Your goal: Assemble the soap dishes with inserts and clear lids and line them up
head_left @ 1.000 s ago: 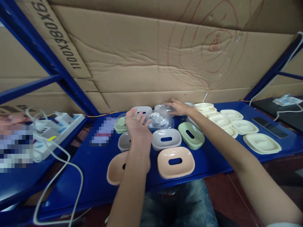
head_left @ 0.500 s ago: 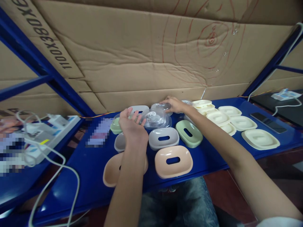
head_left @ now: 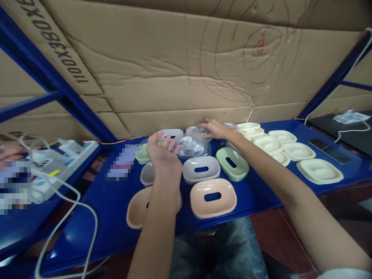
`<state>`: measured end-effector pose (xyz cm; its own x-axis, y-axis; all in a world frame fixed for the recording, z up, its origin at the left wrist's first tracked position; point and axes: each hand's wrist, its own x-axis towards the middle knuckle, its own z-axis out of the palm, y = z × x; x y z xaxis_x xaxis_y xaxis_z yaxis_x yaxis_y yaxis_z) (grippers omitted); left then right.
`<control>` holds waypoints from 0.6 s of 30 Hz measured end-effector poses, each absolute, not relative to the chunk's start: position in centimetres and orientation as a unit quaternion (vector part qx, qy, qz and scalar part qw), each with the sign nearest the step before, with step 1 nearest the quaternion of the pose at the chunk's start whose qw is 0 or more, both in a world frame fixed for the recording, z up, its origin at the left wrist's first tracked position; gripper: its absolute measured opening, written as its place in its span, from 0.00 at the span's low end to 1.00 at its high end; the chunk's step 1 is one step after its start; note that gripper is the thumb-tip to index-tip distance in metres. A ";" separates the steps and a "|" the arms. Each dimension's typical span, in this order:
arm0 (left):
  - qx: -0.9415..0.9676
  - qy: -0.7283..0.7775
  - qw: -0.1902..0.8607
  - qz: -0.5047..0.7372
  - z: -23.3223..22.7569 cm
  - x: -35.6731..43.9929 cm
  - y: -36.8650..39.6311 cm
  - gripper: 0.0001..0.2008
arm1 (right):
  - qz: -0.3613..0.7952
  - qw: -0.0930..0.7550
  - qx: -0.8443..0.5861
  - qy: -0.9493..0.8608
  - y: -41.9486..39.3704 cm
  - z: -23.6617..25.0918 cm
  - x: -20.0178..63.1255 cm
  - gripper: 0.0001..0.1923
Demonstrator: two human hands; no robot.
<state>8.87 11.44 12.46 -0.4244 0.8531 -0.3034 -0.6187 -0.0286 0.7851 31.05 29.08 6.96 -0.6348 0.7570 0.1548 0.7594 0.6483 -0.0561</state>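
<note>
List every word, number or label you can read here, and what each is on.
"1100X380X6", running out of frame: cardboard backing.
Partial dark letters, unreadable: left cardboard panel.
Pale round marks, too small to read: clear plastic lids.
Red scrawl amid drawn rings, unreadable: cardboard backing.

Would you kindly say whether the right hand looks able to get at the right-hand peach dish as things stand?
Probably yes: nothing covers that peach dish, and the space above it looks free, though the right hand, at a clear lid farther back, would need to withdraw first.
</note>
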 end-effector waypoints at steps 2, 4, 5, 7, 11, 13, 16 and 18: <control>0.130 0.461 0.522 0.706 12.4 8.9 11.4 0.18 | -0.015 0.078 -0.412 -0.908 29.2 6.9 31.1 0.34; 0.135 0.457 0.524 0.706 12.4 8.8 11.4 0.18 | -0.023 0.072 -0.406 -0.911 29.1 6.9 31.2 0.34; 0.137 0.456 0.524 0.706 12.4 8.8 11.4 0.19 | -0.027 0.069 -0.403 -0.912 29.0 6.9 31.2 0.34; 0.138 0.455 0.524 0.706 12.4 8.8 11.3 0.19 | -0.031 0.063 -0.396 -0.915 28.8 7.0 31.4 0.34; 0.135 0.455 0.526 0.706 12.4 8.8 11.4 0.18 | -0.025 0.060 -0.386 -0.920 28.6 7.1 31.8 0.35; 0.134 0.456 0.524 0.707 12.3 8.8 11.5 0.17 | -0.023 0.052 -0.387 -0.920 28.6 7.3 32.0 0.37; 0.137 0.457 0.519 0.709 12.3 8.8 11.4 0.16 | -0.017 0.038 -0.397 -0.917 28.8 7.4 32.2 0.40; 0.138 0.457 0.517 0.710 12.3 8.8 11.4 0.15 | -0.013 0.035 -0.398 -0.917 28.8 7.5 32.2 0.39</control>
